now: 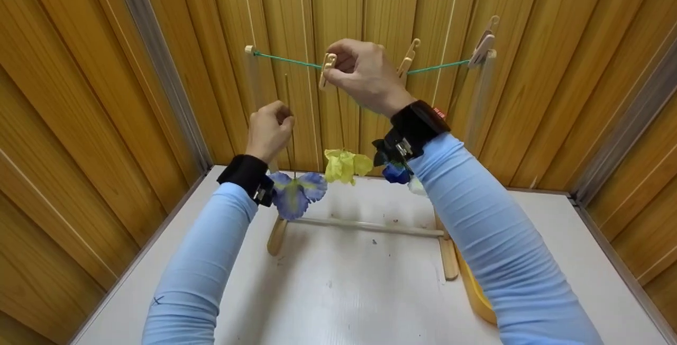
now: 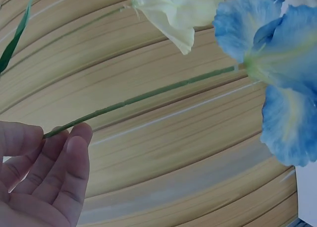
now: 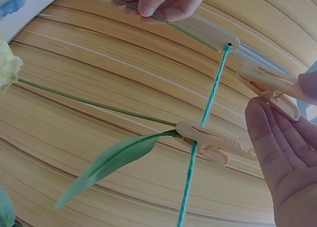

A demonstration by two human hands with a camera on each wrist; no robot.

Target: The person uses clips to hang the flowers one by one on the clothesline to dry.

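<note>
An artificial blue-purple iris (image 1: 293, 197) hangs flower-down, its stem (image 2: 143, 96) pinched between the thumb and fingers of my left hand (image 1: 268, 128). My right hand (image 1: 367, 75) grips a beige clothespin (image 3: 270, 83) by its handle end, apart from the green line (image 3: 212, 90) in the right wrist view. A second clothespin (image 3: 213, 138) sits on that line and clips the stem of a yellow flower (image 1: 346, 166), which has a long green leaf (image 3: 116, 160). The bare end of the iris stem points toward the line near its left post (image 1: 249, 50).
Further right, the line carries another beige clothespin (image 1: 407, 59) and a pinkish one (image 1: 481, 51). A dark blue flower (image 1: 396, 173) and a whitish one (image 1: 417, 185) hang partly behind my right forearm. The wooden stand's base bar (image 1: 365, 224) and a yellow container (image 1: 476, 292) rest on the white table (image 1: 338, 302).
</note>
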